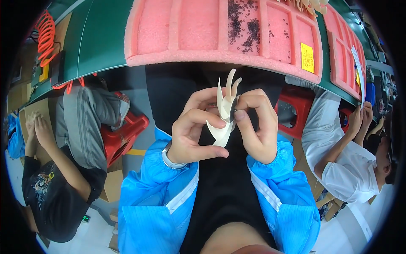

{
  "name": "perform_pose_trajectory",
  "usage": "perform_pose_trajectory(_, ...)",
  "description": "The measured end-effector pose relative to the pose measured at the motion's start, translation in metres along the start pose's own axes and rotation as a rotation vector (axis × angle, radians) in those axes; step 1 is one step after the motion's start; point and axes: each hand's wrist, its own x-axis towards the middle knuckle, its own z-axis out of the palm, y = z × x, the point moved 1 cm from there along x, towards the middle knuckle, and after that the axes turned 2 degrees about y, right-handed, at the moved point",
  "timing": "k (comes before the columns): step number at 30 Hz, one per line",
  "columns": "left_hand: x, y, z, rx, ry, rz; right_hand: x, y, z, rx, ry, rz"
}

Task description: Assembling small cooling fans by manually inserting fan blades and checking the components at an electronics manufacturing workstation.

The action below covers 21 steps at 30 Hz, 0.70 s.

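Observation:
My left hand (192, 127) holds a cream-coloured plastic fan blade wheel (224, 106) with curved blades, tilted up in front of my body. Its fingers and thumb are closed on the blades. Against the dark centre of the wheel's hub, my right hand (257, 122) has thumb and forefinger pinched together. Something small and black shows at those fingertips, but its shape is too small to make out. Beyond my hands, a pink foam tray (194, 57) lies on the bench. Many small black rings (253, 31) are scattered in its compartments.
The green bench (103, 38) curves across the top. More cream fan wheels (311, 5) sit at the tray's far right. A second pink tray (334, 46) lies beyond. Co-workers sit on both sides, near red stools (292, 106). A coiled orange hose (45, 36) hangs at left.

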Motion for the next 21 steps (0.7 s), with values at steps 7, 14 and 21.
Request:
perform_pose_trajectory(7, 0.000, 0.003, 0.006, 0.460, -0.032, 0.150, -0.008, 0.009, -0.004, 0.024, 0.057, 0.007)
perform_pose_trajectory(14, 0.003, 0.016, 0.007, 0.726, -0.240, 0.188, -0.018, 0.032, -0.008, 0.552, -0.079, 0.498)
perform_pose_trajectory(21, -0.001, 0.006, 0.001, 0.699, -0.288, -0.026, -0.028, 0.061, 0.002, 0.264, -0.066, 0.399)
